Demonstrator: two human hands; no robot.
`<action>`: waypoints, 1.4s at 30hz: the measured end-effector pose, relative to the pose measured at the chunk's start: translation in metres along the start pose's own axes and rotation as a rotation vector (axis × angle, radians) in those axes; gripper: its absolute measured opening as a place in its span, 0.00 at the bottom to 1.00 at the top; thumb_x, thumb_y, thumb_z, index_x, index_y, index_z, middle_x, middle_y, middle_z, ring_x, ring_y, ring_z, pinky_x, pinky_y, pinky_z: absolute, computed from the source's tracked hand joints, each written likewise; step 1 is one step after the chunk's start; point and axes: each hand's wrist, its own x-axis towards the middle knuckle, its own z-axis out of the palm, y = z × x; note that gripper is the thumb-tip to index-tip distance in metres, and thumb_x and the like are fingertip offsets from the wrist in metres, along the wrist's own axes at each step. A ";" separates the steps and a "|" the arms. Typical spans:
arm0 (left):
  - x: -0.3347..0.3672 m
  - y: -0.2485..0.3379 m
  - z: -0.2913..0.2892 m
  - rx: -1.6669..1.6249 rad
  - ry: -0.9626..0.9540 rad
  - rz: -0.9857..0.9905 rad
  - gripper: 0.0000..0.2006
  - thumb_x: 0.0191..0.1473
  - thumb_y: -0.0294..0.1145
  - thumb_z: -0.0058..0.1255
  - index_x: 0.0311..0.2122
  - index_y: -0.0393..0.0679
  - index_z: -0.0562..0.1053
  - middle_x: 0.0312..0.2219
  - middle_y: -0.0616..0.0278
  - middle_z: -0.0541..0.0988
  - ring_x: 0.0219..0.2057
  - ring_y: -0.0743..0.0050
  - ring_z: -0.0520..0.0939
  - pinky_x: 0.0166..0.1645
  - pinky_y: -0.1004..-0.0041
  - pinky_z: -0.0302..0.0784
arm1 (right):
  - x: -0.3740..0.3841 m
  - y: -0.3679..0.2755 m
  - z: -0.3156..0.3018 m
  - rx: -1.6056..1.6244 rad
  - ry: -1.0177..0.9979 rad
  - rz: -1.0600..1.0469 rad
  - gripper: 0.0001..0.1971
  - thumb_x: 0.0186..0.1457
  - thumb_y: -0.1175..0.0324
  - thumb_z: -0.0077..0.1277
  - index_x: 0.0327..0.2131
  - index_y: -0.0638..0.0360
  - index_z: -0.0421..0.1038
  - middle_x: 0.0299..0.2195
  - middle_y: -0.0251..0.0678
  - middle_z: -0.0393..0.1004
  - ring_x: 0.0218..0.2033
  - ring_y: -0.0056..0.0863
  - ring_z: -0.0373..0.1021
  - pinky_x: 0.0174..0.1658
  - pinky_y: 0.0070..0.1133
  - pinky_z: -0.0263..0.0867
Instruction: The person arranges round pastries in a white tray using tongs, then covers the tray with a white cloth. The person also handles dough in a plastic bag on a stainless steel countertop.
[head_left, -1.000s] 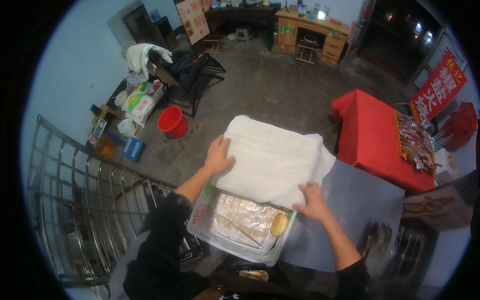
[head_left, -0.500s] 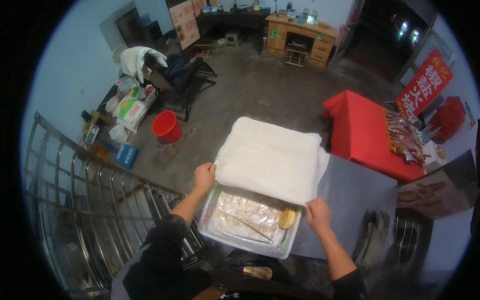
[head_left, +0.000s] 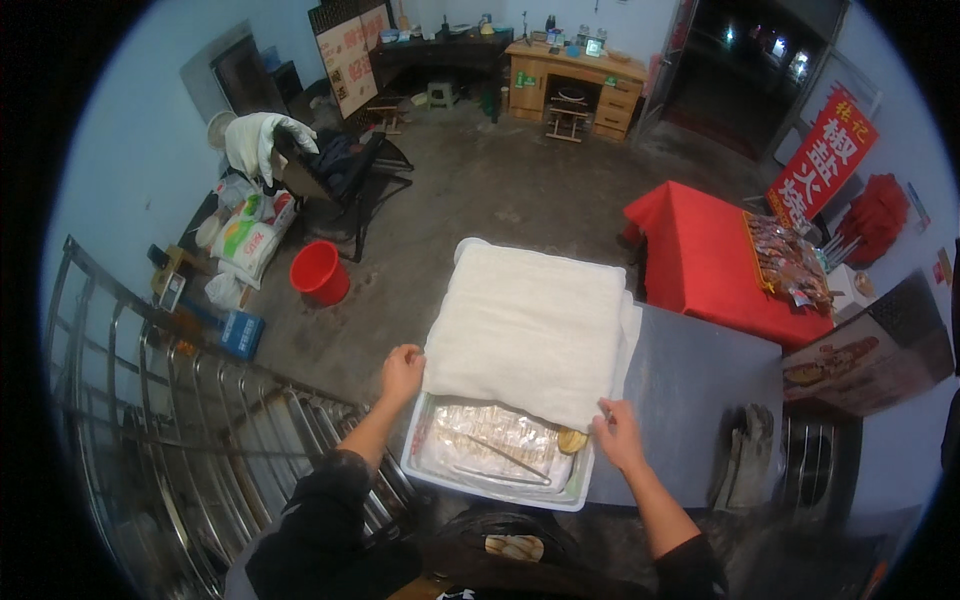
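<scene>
The thick white cloth (head_left: 525,330) lies folded across the far part of the metal tray (head_left: 495,485), and the near strip of the tray is uncovered, showing a pale, plastic-wrapped layer of food with a thin stick and a small yellowish lump at the right corner. So the cover is part-way off: most of the tray is under the cloth, only the near end is open. The tray sits at the near left corner of the grey desk (head_left: 690,380), just beside the metal railing (head_left: 190,400).

Left hand (head_left: 402,372) is at the cloth's near left corner, fingers curled against its edge; it looks pinched on the fabric, though the grip itself is hard to make out. Right hand (head_left: 618,435) is at the near right corner, fingers closed at the cloth's hem. The hands are well apart, one at each corner, both forearms coming up from below in dark sleeves, elbows bent.

Further out: a pair of dark gloves (head_left: 745,465) on the desk at right, a red-covered table (head_left: 710,255) beyond, a red bucket (head_left: 320,272) on the concrete floor.
</scene>
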 end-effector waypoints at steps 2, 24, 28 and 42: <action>-0.002 0.004 0.010 -0.097 -0.016 0.060 0.24 0.50 0.38 0.61 0.52 0.40 0.76 0.45 0.44 0.80 0.45 0.47 0.82 0.51 0.59 0.77 | 0.002 0.010 0.015 0.049 0.074 0.043 0.23 0.57 0.66 0.59 0.55 0.62 0.71 0.45 0.45 0.70 0.43 0.40 0.71 0.49 0.32 0.68; -0.023 0.035 0.026 0.051 -0.029 0.054 0.36 0.46 0.39 0.63 0.61 0.38 0.66 0.54 0.44 0.72 0.56 0.43 0.75 0.60 0.56 0.72 | 0.026 0.096 0.055 1.634 0.219 1.419 0.31 0.58 0.63 0.51 0.64 0.60 0.60 0.60 0.49 0.70 0.62 0.48 0.67 0.64 0.47 0.62; -0.025 0.039 0.025 0.048 -0.073 0.042 0.40 0.46 0.39 0.64 0.63 0.36 0.63 0.57 0.42 0.68 0.59 0.42 0.71 0.63 0.57 0.69 | 0.040 0.088 0.028 1.615 0.618 0.830 0.21 0.59 0.66 0.49 0.55 0.62 0.68 0.55 0.43 0.75 0.57 0.46 0.71 0.61 0.42 0.66; -0.026 0.106 0.057 0.096 -0.032 0.458 0.33 0.44 0.36 0.65 0.57 0.39 0.70 0.62 0.43 0.66 0.63 0.39 0.65 0.69 0.51 0.58 | 0.019 -0.028 0.022 -0.098 0.126 -0.054 0.20 0.41 0.81 0.55 0.42 0.59 0.75 0.42 0.43 0.71 0.48 0.44 0.71 0.47 0.35 0.71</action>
